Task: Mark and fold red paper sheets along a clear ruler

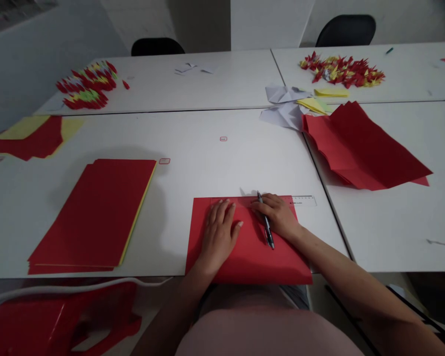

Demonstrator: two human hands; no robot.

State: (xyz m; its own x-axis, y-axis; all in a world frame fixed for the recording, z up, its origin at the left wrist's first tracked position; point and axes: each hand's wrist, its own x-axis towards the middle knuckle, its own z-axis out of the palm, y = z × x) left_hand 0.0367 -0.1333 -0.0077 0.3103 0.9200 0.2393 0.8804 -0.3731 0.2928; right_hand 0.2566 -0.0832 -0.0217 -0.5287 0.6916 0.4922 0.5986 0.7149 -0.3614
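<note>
A sheet of red paper [244, 252] lies at the table's front edge, its near side reaching slightly over it. Along its far edge rests a clear ruler [304, 200], sticking out past the sheet on the right. My left hand [219, 230] lies flat on the paper, fingers stretched out with the tips at the ruler. A pen [266, 225] is held in my right hand [278, 215], slanting across its fingers. That hand rests on the paper's right part, over the ruler, and hides some of it.
To the left lies a stack of red and yellow paper [96, 212]. Creased red sheets [367, 148] sit at right, beside folded white paper [285, 113]. Folded paper pieces form piles at the back right [344, 69] and back left [87, 84]. A red stool [33, 321] stands below the table.
</note>
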